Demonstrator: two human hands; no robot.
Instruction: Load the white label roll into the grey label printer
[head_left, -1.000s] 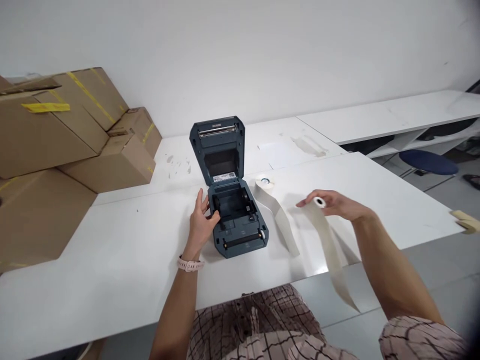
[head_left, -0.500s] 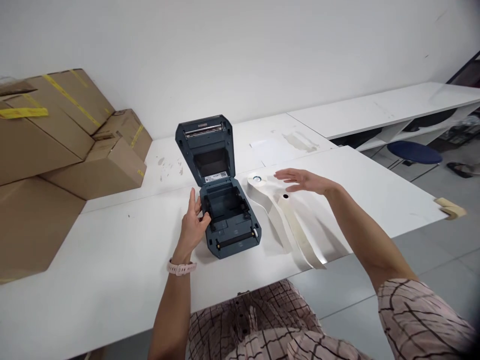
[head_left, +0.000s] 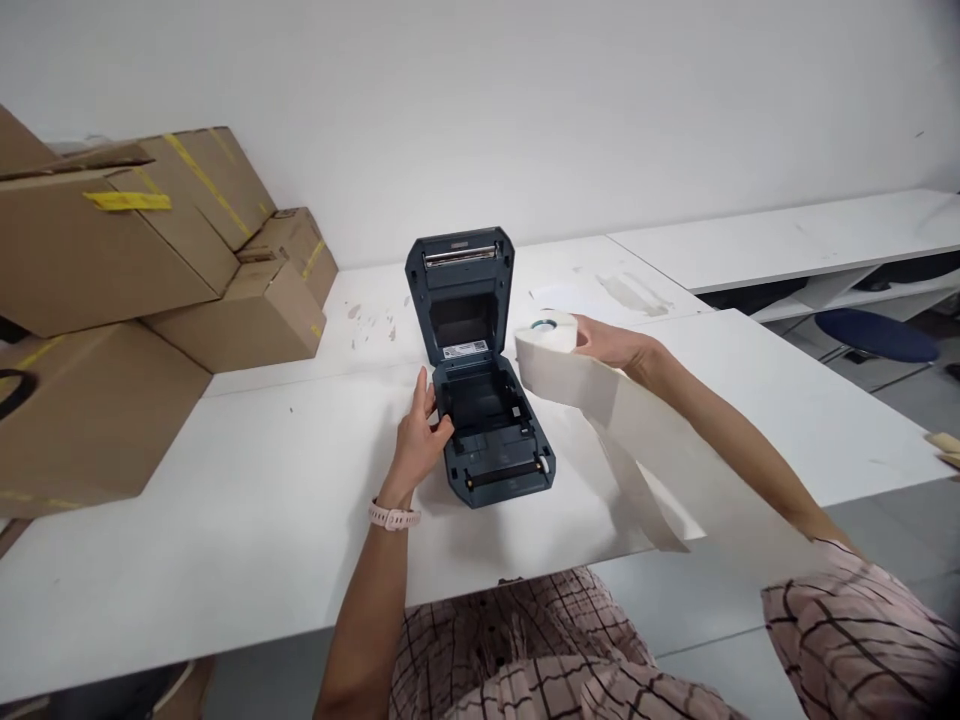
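A dark blue label printer (head_left: pixel 487 420) sits on the white table (head_left: pixel 225 520) with its lid standing open and its paper bay empty. My left hand (head_left: pixel 421 440) rests against the printer's left side, fingers curled on its edge. My right hand (head_left: pixel 611 345) holds a wide white label roll (head_left: pixel 546 352) in the air just right of the open lid. A long tail of paper (head_left: pixel 645 470) trails from the roll down across the table toward my right arm. The narrower roll seen earlier is hidden behind this paper.
Brown cardboard boxes (head_left: pixel 135 290) with yellow tape are stacked at the left and back left. A second white table (head_left: pixel 787 240) runs along the wall at right, with a blue stool (head_left: pixel 876 335) beside it. A roll of tape (head_left: pixel 946 447) lies at the right edge.
My right hand put down the narrow roll, reached left and picked up the wide roll, lifting it beside the printer's lid. My left hand stayed on the printer.
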